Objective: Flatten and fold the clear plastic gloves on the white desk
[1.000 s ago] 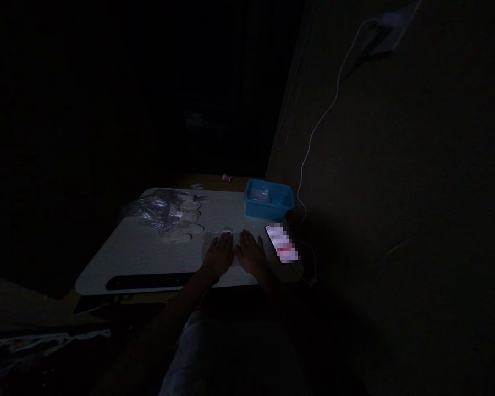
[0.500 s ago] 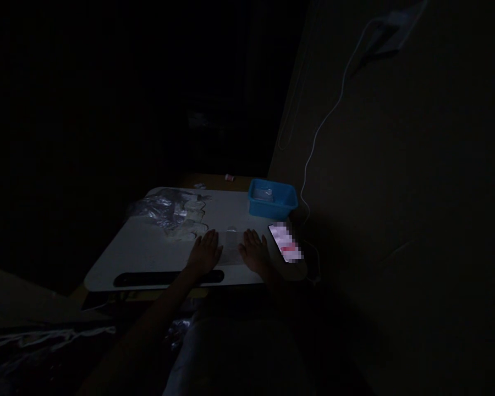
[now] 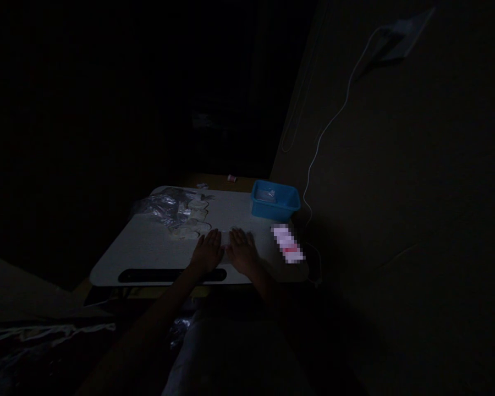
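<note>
In dim light, my left hand (image 3: 207, 251) lies flat, palm down, near the front middle of a white lap table (image 3: 148, 247). Beside it, my right hand (image 3: 242, 251) is also flat, fingers stretched forward, with a narrow gap between the two. Under and between the hands is a thin clear plastic sheet or bag (image 3: 226, 237), mostly hidden by them. To the left of my left hand are several pale flat pieces (image 3: 187, 231), too dark to name. A crumpled clear plastic bag (image 3: 163, 208) lies behind them.
A blue basket (image 3: 274, 212) holding a clear packet (image 3: 266, 195) stands at the back right. A lit phone (image 3: 287, 243) lies in front of it. A white cable (image 3: 324, 135) runs down the wall from a socket (image 3: 408, 36). A black slot (image 3: 148, 275) lines the table's front.
My right hand has slid left over the plastic, towards my left hand, narrowing the gap. My left hand stays nearly in place. The view has shifted slightly.
</note>
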Tool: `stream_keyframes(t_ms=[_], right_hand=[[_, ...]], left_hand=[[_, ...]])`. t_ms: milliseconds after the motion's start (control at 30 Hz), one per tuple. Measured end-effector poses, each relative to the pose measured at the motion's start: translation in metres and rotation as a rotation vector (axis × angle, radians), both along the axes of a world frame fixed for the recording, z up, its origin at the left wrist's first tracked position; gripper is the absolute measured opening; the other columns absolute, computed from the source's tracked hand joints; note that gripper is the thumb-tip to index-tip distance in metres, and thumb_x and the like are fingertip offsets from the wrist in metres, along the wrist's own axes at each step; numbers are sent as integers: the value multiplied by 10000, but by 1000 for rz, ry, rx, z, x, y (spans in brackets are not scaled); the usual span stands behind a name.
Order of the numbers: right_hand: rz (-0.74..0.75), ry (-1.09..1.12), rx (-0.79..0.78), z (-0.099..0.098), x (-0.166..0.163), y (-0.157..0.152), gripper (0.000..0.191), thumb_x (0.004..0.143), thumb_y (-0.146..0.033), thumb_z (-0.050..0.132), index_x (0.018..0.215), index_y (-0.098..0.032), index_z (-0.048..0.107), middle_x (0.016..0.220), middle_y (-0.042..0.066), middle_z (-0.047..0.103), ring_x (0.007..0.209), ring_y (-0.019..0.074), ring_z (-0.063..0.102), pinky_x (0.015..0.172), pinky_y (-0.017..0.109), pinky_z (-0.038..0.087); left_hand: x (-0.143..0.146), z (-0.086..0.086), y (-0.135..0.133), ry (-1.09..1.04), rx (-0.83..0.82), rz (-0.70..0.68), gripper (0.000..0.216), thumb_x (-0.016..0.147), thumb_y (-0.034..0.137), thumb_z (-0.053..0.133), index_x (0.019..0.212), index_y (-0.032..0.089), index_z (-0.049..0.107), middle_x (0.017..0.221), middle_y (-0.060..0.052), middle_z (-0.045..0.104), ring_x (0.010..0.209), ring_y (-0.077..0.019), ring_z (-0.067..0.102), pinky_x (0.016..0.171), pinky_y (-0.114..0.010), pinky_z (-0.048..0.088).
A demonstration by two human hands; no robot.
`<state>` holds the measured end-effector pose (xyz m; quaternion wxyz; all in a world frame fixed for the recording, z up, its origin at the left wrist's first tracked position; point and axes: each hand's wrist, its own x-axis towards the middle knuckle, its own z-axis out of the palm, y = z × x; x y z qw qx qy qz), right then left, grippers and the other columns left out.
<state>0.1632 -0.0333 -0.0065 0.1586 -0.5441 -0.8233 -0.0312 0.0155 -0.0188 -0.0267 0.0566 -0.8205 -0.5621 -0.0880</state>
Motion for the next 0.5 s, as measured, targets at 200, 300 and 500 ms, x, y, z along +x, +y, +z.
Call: stream_keyframes(t_ms=[200,300,500], right_hand=[[-11,-28,-26,-12,-4,-3,540,905,-435,189,1316,-119,340,1391,109,312,1302,207,221,1058,472,101],[-51,-40,-20,-12,15,-2,523,907,-416,203,1321,-122,330,1394,113,301,1303,204,220,1056,479,88],[-124,-29,-65,-9,45,-1,502,911,-390,208,1315,-124,340,1388,112,308,1294,201,247,1043,506,102]], left_hand=[[-1,1,0,5,3,-12,528,831,292,281,1304,69,352,1381,-167,312,1281,-259,275,1015,-442,231],[1,2,-1,7,16,-3,527,861,329,232,1296,62,361,1377,-166,320,1278,-258,282,1016,-437,230],[0,-1,0,9,28,6,525,872,355,216,1302,90,356,1375,-148,332,1283,-238,276,1018,-421,226]])
